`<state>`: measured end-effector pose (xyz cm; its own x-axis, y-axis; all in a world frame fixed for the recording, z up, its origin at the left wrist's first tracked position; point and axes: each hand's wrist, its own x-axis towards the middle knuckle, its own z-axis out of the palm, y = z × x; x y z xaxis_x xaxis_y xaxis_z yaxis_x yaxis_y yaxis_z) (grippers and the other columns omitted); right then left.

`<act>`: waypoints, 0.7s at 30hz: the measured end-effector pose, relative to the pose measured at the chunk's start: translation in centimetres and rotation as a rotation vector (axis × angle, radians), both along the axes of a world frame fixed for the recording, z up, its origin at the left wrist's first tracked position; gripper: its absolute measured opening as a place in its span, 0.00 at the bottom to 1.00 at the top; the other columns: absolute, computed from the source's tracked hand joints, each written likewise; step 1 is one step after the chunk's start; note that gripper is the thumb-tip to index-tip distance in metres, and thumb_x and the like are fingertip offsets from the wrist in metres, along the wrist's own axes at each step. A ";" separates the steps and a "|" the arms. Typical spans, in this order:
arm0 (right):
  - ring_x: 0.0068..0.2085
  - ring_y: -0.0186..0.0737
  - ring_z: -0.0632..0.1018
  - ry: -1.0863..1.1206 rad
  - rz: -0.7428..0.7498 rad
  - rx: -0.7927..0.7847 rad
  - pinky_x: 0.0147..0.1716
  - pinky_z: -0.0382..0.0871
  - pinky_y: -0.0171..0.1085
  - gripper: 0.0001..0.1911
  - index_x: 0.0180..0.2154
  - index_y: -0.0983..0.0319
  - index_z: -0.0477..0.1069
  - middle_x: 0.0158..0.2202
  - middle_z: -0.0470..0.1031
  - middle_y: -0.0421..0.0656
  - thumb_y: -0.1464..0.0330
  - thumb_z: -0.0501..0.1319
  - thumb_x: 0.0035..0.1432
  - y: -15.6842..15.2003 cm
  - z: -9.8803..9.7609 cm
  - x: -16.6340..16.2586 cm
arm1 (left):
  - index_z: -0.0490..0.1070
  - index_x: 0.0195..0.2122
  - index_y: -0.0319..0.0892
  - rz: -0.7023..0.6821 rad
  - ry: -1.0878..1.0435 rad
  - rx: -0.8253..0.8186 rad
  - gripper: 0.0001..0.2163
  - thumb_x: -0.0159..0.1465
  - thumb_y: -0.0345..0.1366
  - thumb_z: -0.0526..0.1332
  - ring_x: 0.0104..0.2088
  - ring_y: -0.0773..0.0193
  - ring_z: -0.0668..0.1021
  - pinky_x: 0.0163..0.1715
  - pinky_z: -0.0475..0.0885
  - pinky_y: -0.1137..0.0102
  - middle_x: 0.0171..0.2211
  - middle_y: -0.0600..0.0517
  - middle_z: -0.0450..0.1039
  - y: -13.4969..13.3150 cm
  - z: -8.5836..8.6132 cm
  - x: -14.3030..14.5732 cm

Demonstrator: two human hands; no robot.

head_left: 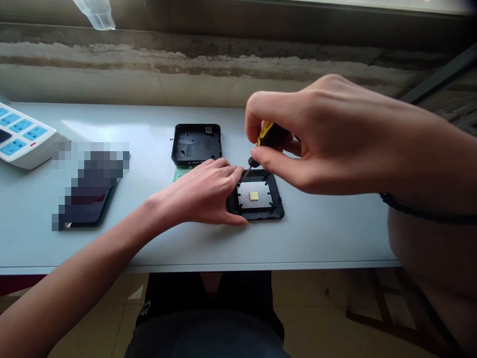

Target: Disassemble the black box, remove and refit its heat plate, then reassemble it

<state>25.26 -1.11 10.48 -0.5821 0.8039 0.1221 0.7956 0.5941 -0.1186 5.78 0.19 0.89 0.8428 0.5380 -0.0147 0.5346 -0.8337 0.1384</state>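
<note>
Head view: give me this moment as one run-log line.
right hand: grips yellow-black screwdriver, tip in black square plastic shell | left hand: steadies shell | second black shell half: behind, apart | white table

I can read no text, brand or number anywhere in front of me. The phone (89, 186) on my worktop (328, 233) is blurred out, so anything on its screen is lost. The power strip (22, 134) shows only blue sockets and a small red mark, too small to read. A pale mark on my dark trousers (146, 309) can't be made out either.
</note>
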 end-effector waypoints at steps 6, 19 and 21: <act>0.28 0.38 0.66 -0.121 -0.101 -0.032 0.30 0.53 0.41 0.12 0.28 0.58 0.65 0.16 0.55 0.39 0.66 0.67 0.55 -0.1 0.4 -0.3 | 0.71 0.42 0.38 -0.001 -0.012 0.002 0.24 0.62 0.56 0.69 0.45 0.45 0.78 0.45 0.73 0.56 0.41 0.41 0.78 0.0 0.0 0.0; 0.41 0.45 0.72 -0.031 -0.063 0.017 0.29 0.56 0.41 0.26 0.22 0.59 0.53 0.25 0.67 0.47 0.54 0.61 0.63 0.4 0.1 0.3 | 0.68 0.36 0.41 -0.009 -0.018 0.055 0.23 0.61 0.58 0.68 0.39 0.48 0.77 0.41 0.74 0.56 0.35 0.45 0.76 0.0 -0.2 -0.1; 0.44 0.47 0.73 -0.024 -0.061 0.013 0.30 0.57 0.41 0.26 0.22 0.59 0.50 0.24 0.65 0.48 0.55 0.60 0.64 0.3 0.0 0.3 | 0.68 0.37 0.41 -0.010 -0.013 0.054 0.24 0.61 0.59 0.68 0.39 0.47 0.77 0.42 0.74 0.56 0.35 0.45 0.75 0.0 -0.2 -0.1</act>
<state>25.56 -0.77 10.52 -0.5350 0.8363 0.1196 0.8329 0.5459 -0.0912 5.72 0.22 0.70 0.8482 0.5291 0.0251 0.5245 -0.8456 0.0995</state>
